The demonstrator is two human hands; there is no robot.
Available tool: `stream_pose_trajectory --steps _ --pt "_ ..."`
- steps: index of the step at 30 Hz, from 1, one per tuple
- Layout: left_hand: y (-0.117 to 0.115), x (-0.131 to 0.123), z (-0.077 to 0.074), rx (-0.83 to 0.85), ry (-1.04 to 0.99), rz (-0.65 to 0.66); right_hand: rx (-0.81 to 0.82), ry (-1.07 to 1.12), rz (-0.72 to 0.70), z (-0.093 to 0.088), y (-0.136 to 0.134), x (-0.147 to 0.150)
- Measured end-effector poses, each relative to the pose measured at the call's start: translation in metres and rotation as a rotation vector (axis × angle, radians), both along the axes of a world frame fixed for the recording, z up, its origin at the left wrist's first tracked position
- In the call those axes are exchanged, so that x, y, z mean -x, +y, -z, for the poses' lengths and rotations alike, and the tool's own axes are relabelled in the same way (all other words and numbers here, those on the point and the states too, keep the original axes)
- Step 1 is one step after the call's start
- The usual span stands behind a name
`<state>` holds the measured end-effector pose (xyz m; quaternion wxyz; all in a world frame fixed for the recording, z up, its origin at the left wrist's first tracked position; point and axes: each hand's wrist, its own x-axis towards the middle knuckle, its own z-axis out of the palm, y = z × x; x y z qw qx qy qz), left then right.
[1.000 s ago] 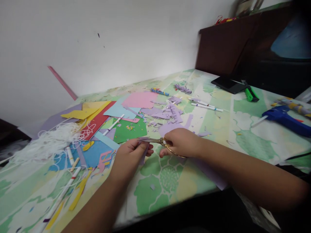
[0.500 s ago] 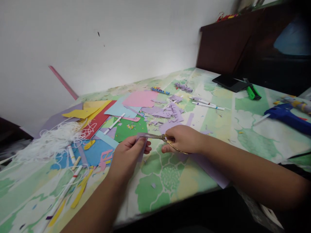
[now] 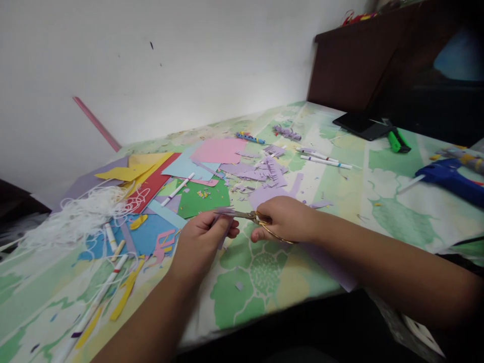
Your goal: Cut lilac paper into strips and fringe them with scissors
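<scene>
My left hand pinches a small piece of purple paper over the table. My right hand grips gold-handled scissors, with fingers in the loops. The scissor blades point left and lie across the top of the paper, just above my left thumb. A larger purple sheet lies partly under my right forearm. Beyond the hands are fringed purple paper strips and small purple scraps.
Coloured sheets, a green one among them, and white string lie left. White markers, a black device, a green cutter and a blue glue gun lie right. A wall stands behind.
The scissors and both hands stay nearly in place at the purple paper. The blades look slightly changed at the paper's edge. The camera view has shifted a little.
</scene>
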<state>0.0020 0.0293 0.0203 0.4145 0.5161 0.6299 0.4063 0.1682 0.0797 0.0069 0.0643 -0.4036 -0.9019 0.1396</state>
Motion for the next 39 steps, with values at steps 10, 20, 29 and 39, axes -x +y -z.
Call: stream_pose_trajectory --steps 10,20,29,39 --pt "0.003 0.003 0.009 0.040 -0.135 0.032 -0.060 -0.078 0.028 -0.002 0.004 -0.001" --pt "0.004 0.007 0.016 -0.078 -0.082 -0.011 0.004 -0.004 0.021 0.004 0.005 -0.002" --pt "0.001 0.002 0.015 -0.066 0.014 0.011 -0.006 -0.016 0.007 0.004 0.001 0.002" --pt "0.001 0.003 0.014 -0.065 0.014 0.009 -0.051 -0.020 0.000 0.005 0.004 0.002"
